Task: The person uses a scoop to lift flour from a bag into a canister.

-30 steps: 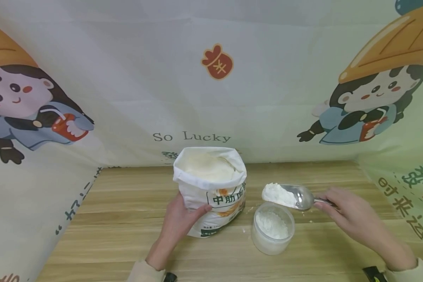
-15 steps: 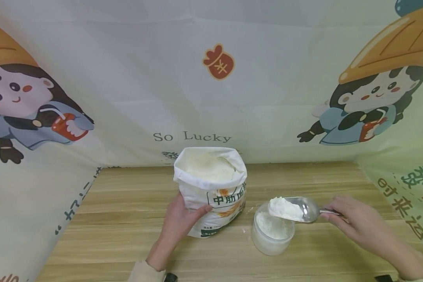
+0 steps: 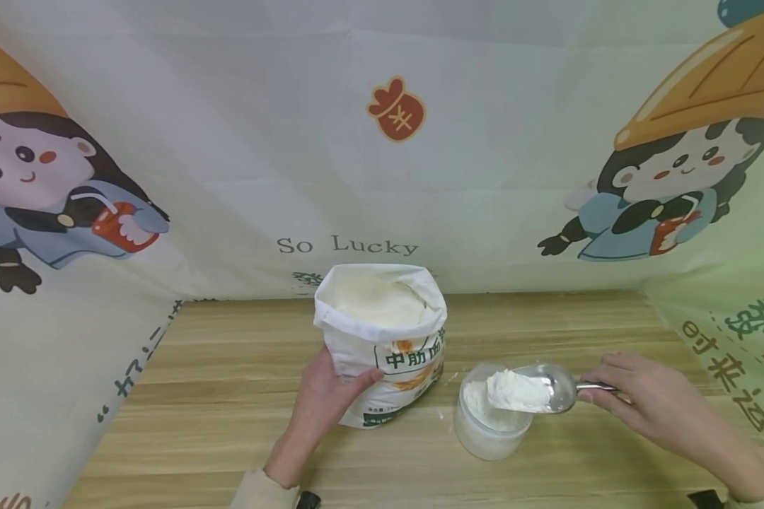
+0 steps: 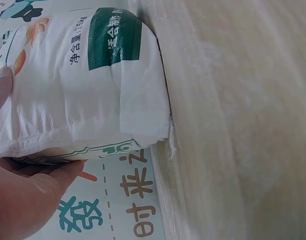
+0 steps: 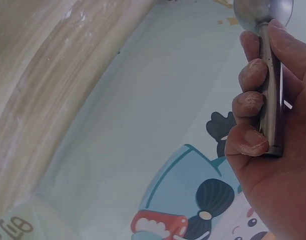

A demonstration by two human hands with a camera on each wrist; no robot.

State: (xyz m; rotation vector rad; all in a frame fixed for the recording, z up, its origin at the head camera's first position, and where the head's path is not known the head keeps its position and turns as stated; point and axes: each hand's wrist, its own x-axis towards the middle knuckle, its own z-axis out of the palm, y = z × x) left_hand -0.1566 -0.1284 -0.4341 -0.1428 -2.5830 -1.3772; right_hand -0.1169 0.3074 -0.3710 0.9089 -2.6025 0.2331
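Note:
A white flour bag [image 3: 356, 346] stands upright on the table, its top folded open and flour [image 3: 378, 300] showing inside. My left hand [image 3: 323, 396] holds the bag's lower left side, thumb [image 4: 1, 87] across the printed front and fingers round the side. In my right hand [image 3: 639, 403] is a metal scoop [image 3: 563, 390], with all the fingers curled round its handle [image 5: 271, 95] in the right wrist view. White flour [image 3: 518, 391] heaps up in the scoop, which overlaps the rim of a clear round tub [image 3: 489, 444]. More flour lies inside that tub.
The wood-grain table [image 3: 229, 396] carries small specks of flour between bag and tub. A printed cloth backdrop [image 3: 280, 141] rises behind it and along both sides.
My right hand has brought the loaded scoop down and nearer to me, from behind the tub to over its right side. The left hand and bag have stayed put.

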